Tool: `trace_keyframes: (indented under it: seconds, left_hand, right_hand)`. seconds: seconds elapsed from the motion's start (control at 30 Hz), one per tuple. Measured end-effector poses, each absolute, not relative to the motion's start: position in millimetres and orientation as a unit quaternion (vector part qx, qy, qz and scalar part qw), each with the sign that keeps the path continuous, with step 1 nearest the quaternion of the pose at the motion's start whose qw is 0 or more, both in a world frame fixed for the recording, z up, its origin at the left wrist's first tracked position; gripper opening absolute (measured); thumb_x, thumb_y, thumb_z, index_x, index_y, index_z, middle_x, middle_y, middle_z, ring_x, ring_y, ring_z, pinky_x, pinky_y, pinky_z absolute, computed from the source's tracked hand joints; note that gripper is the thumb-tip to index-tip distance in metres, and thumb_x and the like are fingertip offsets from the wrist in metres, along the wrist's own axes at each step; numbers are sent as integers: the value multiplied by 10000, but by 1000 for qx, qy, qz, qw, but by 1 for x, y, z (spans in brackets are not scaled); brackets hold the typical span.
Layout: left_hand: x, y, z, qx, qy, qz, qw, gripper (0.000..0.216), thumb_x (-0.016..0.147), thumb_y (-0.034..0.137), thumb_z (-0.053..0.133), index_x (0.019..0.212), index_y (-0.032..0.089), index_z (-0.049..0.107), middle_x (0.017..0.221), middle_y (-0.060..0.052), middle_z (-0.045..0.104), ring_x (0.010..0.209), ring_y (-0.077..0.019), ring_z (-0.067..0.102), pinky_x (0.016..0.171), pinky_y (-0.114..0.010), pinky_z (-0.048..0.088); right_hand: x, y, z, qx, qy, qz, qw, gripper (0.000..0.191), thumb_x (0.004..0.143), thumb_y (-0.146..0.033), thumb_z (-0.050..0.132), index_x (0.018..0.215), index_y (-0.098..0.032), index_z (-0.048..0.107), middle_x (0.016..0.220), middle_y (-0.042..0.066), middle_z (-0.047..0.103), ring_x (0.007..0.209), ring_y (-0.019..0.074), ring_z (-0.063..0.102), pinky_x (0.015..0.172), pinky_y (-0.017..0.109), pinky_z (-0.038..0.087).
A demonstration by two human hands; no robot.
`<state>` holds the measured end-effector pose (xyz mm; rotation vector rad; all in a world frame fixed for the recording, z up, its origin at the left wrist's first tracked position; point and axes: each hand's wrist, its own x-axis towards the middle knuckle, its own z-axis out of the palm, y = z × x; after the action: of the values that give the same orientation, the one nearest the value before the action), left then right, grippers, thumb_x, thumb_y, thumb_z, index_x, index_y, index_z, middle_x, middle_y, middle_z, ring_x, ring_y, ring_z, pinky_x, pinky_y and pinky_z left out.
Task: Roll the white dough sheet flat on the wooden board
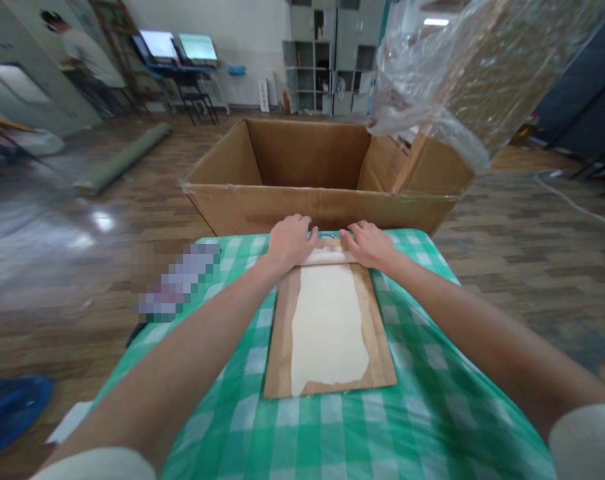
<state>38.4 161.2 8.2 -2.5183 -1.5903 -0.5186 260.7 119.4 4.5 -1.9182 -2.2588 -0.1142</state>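
A flattened sheet of pale dough point(329, 327) lies along a wooden board point(279, 360) on the table. Across its far end rests a pale, cylindrical rolling pin point(329, 257), with a little dough showing beyond it. My left hand point(291, 241) is closed over the pin's left end, thumb pointing inward. At the other end, my right hand point(369, 244) grips the pin the same way. The pin's ends are hidden beneath both hands. A small metal ring shows at the board's far edge, between the hands.
A green checked cloth point(222, 427) covers the table. Just beyond stands a large open cardboard box point(282, 207), with plastic-wrapped material point(502, 67) at its right. A blurred-out object point(182, 280) sits on the left edge. Farther off are a rolled green mat point(127, 160) and a person point(87, 57).
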Motion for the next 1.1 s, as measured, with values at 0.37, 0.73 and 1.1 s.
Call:
trace_keyframes:
  seconds: [0.37, 0.73, 1.1]
  left_hand:
    - [43, 160, 3, -828, -534, -168, 39, 537, 1105, 432, 309, 1279, 85, 682, 1340, -202, 696, 1307, -313, 630, 1081, -418, 498]
    - [28, 25, -10, -877, -465, -114, 48, 880, 1059, 669, 292, 1569, -44, 371, 1653, -299, 393, 1588, -383, 325, 1301, -501, 264]
    - [5, -44, -9, -904, -409, -126, 10, 864, 1060, 669, 334, 1637, 27, 289, 1712, -237, 318, 1617, -333, 275, 1314, -502, 253]
  right_hand:
    - [261, 125, -3, -639, -765, -19, 72, 720, 1114, -584, 201, 1426, -95, 627, 1463, 235, 629, 1419, 375, 520, 1172, 518, 376]
    - [266, -28, -18, -569, -811, -87, 102, 872, 1076, -620, 286, 1608, 70, 334, 1685, 306, 316, 1601, 390, 255, 1306, 539, 200]
    - [284, -99, -19, -514, -847, -72, 117, 895, 1063, -654, 359, 1662, 4, 262, 1714, 261, 280, 1607, 382, 242, 1294, 581, 265]
